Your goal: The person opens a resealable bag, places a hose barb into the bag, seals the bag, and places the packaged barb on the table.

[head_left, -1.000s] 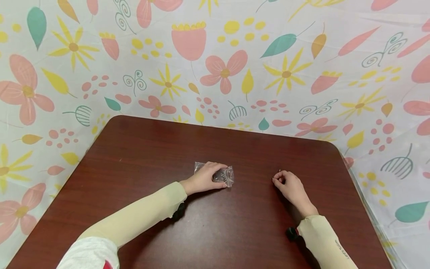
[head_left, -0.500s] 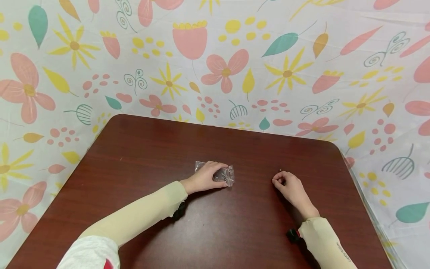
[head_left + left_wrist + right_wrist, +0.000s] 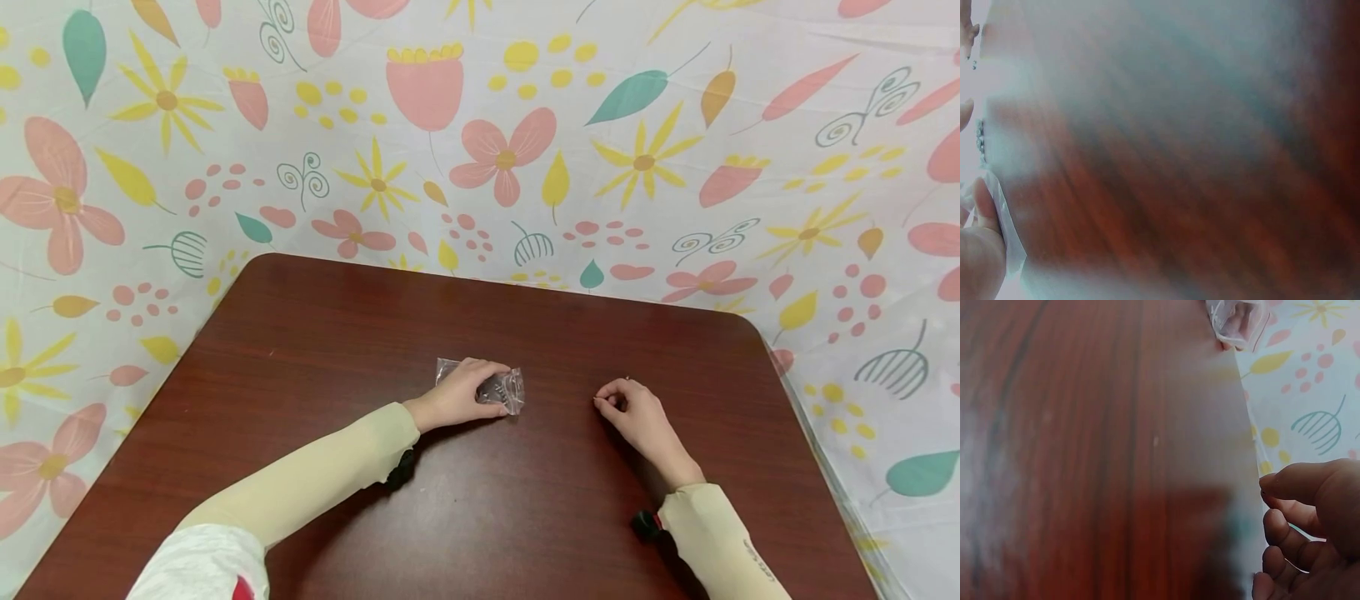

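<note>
A small clear plastic bag (image 3: 513, 390) with small dark metallic pieces (image 3: 980, 140) inside lies at the table's middle. My left hand (image 3: 459, 396) grips it, thumb and fingers curved around its sides; the palm hides part of it. To the right, my right hand (image 3: 637, 417) is held low over the table with thumb and index fingertips together. A tiny dark piece (image 3: 1264, 493) shows between these fingertips in the right wrist view; its kind is too small to tell. Another tiny dark piece (image 3: 628, 378) shows just behind the right hand's knuckles.
The dark red-brown wooden table (image 3: 360, 325) has rounded far corners. A white cloth (image 3: 480, 217) printed with flowers and leaves hangs behind and beside it. A dark wrist device (image 3: 647, 525) sits under the right sleeve.
My right hand has shifted slightly left, toward the bag, with its thumb and index finger still together. The left hand and the bag have stayed in place.
</note>
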A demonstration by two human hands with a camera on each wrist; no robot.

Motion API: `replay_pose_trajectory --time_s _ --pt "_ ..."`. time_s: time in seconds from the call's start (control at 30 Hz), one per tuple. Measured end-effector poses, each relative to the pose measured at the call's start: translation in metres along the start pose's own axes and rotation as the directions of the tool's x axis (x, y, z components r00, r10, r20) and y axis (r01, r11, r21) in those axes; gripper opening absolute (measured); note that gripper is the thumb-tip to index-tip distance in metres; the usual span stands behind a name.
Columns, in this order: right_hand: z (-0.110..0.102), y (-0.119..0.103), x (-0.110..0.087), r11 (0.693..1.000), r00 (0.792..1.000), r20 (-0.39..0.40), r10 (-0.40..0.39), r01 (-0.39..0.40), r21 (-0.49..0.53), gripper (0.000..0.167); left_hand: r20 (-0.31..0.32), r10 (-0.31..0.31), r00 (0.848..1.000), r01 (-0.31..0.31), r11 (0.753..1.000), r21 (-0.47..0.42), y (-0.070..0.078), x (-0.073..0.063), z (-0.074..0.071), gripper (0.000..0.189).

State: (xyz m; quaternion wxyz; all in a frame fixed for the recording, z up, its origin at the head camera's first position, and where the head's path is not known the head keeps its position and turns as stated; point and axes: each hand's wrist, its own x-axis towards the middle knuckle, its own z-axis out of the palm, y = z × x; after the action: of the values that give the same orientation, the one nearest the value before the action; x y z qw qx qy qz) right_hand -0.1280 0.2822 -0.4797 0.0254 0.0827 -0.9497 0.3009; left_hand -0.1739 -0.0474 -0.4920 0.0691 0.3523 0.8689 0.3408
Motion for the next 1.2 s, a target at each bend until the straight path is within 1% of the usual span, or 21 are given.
replay_pose_trajectory --time_s 0.13,0.47,0.73,0.97,1.2 --pt "0.001 -0.006 0.001 1.0 1.0 -0.001 -0.014 0.014 0.01 0.005 -0.007 0.006 1.0 -0.006 1.0 0.002 0.001 0.0 0.0 0.063" --pt "0.006 -0.019 0.006 0.997 0.999 0.032 -0.032 0.03 0.072 0.005 -0.012 0.007 1.0 -0.007 1.0 -0.004 0.001 -0.001 0.001 0.064" --pt "0.015 -0.035 0.01 0.998 0.999 0.033 -0.038 0.036 0.059 0.006 -0.004 -0.014 1.0 0.014 1.0 -0.001 0.001 0.0 0.001 0.063" --pt "0.025 -0.05 0.017 0.992 0.994 0.036 -0.099 0.096 0.077 0.005 -0.012 -0.013 1.0 0.013 1.0 0.002 -0.001 0.0 0.002 0.063" --pt "0.033 -0.061 0.02 0.987 0.991 0.052 -0.124 0.118 0.104 0.007 -0.012 0.002 1.0 -0.002 1.0 -0.001 0.001 0.0 0.001 0.062"
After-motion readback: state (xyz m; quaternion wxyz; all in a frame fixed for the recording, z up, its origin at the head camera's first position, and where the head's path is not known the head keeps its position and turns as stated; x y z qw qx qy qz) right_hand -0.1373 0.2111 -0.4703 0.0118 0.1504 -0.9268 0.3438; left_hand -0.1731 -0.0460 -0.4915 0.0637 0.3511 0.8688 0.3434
